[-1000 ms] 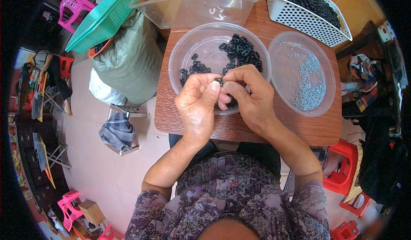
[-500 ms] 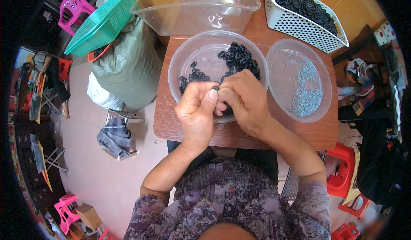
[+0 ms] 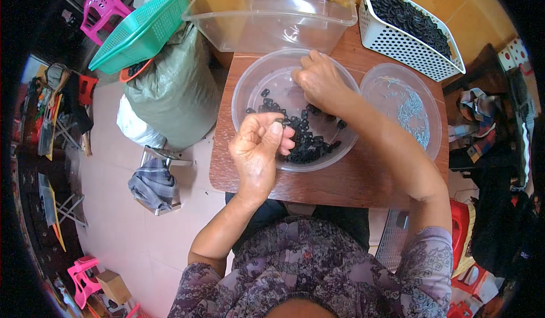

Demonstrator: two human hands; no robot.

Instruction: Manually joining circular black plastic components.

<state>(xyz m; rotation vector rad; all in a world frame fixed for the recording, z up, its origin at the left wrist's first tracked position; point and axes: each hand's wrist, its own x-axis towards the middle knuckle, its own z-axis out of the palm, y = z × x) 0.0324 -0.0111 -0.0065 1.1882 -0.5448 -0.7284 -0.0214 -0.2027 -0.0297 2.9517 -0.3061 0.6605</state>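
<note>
My left hand (image 3: 258,147) is over the near left part of a round clear plastic bowl (image 3: 240,85), its thumb and forefinger closed on a small black ring-shaped part (image 3: 279,121). Small black parts (image 3: 304,142) of the same look lie heaped below it in the bowl. Toward the bowl's far right side, my right hand (image 3: 321,82) is lowered with its fingers curled. Its fingertips are hidden, so what they hold cannot be made out. Just right of my right forearm is a second round clear dish (image 3: 372,82) of small grey-blue pins (image 3: 411,113), partly covered by the arm.
A white perforated basket (image 3: 409,54) full of black parts stands at the far right of the brown table (image 3: 227,173). A clear rectangular bin (image 3: 272,25) sits at the back. To the left are a stuffed sack (image 3: 173,99), a green basket (image 3: 142,31) and a stool with cloth (image 3: 153,184).
My right hand has left my left hand and moved to the far side of the bowl. My left hand stays near its place with the small part. The view has shifted slightly.
</note>
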